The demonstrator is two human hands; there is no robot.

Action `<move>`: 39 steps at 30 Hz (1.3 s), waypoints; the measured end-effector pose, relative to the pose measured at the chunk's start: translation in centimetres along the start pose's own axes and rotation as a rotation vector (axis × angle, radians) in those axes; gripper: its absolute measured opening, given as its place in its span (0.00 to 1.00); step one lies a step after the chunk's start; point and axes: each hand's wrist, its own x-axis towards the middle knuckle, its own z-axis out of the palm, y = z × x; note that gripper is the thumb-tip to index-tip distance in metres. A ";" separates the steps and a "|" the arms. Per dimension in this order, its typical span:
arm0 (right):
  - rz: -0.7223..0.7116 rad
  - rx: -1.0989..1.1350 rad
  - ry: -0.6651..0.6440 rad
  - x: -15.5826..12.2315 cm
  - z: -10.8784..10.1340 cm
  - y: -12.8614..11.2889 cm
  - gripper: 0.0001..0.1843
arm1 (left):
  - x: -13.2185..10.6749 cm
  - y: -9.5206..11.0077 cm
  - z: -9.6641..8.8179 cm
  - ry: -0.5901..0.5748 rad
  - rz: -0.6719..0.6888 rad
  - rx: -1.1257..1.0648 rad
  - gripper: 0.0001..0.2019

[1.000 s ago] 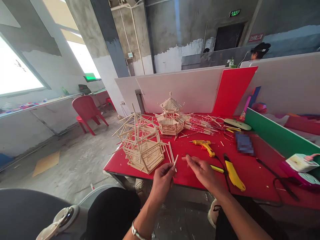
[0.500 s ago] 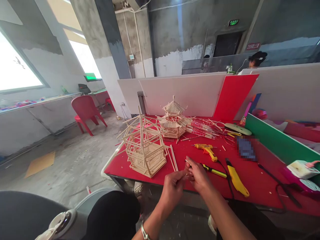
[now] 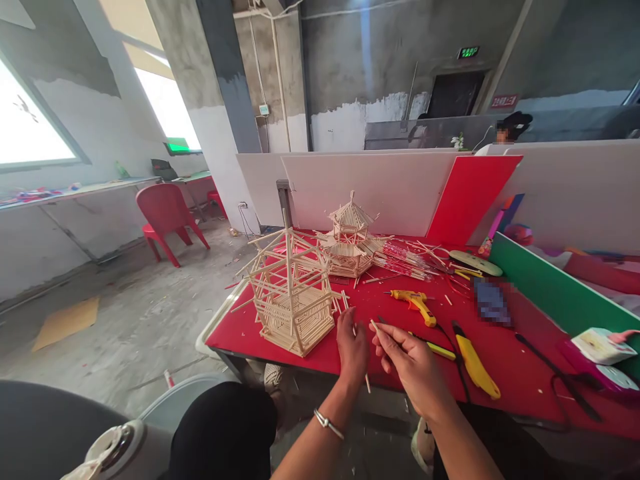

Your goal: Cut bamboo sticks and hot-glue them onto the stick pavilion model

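My left hand (image 3: 353,343) is closed around a thin wooden stick (image 3: 369,383), whose lower end pokes out beneath the palm past the table edge. Beside it, my right hand (image 3: 407,357) pinches a short wooden piece (image 3: 374,325) between thumb and fingers, its pale tip pointing up and left. To the left stands an open stick framework (image 3: 293,300) with a slatted base and bare roof ribs. Behind it is a more finished stick pagoda (image 3: 351,233) with a pointed roof. My left hand hides part of the loose sticks beside the framework.
On the red table (image 3: 320,363) lie a yellow glue gun (image 3: 416,303), a yellow utility knife (image 3: 475,363) and another yellow-handled tool (image 3: 440,349). Bundled sticks (image 3: 405,259) lie at the back. A power strip (image 3: 603,353) sits far right; a bin (image 3: 185,400) stands below left.
My hands have come apart. The left moved up onto the loose sticks and closed on one, which now sticks out below it. My right hand still pinches its short piece.
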 end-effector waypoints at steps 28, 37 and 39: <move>-0.182 -0.573 0.030 0.8 3.6 5.9 0.21 | 0.0 -0.8 -4.8 -0.095 -0.104 -0.028 0.25; -0.184 -0.579 0.196 2.4 1.5 6.3 0.22 | 2.7 -0.9 0.5 -0.129 -0.014 -0.038 0.21; -0.206 -0.577 0.192 2.4 1.2 6.3 0.23 | 3.2 -0.8 0.6 -0.136 -0.016 -0.055 0.24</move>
